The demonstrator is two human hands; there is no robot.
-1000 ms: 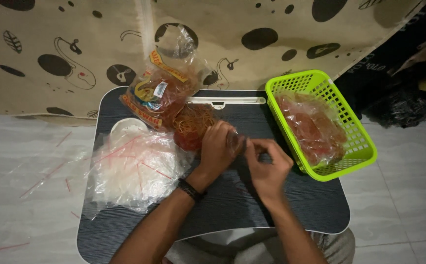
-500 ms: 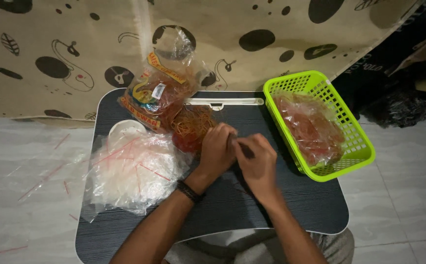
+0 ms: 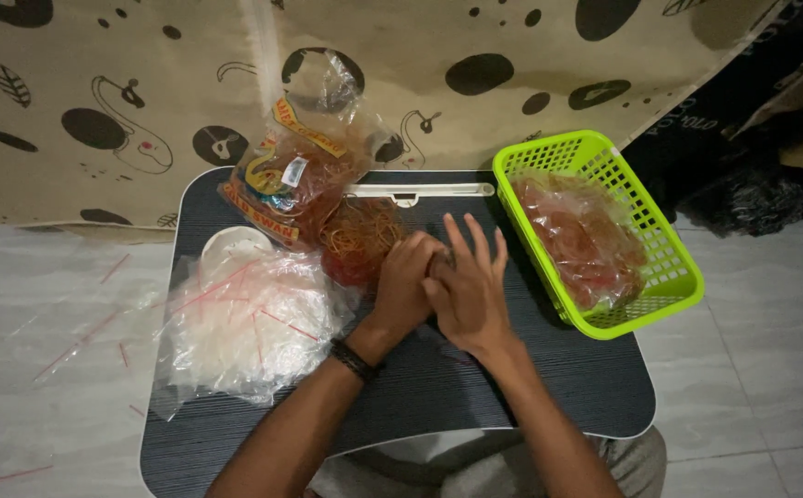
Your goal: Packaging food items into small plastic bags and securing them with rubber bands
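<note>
— What is held where the two hands meet?

— Whatever is handled there is hidden: the left hand is curled with its fingers drawn together, and the right hand is laid against it with the fingers spread flat and apart, so it cannot be told whether anything is pinched between them

— What is found closest to that meeting point?

— A loose heap of orange-red rubber bands is seen just beyond the left knuckles, touching or nearly touching them. Behind the heap, a printed clear bag of bands is propped. To the left of the left wrist, a pile of clear plastic bags is spread, with a small white bowl at its far edge

— And on the other side?

— Beyond the right hand, a lime-green basket is placed, filled with clear packets of reddish bands. Everything is carried by a dark lap table
</note>
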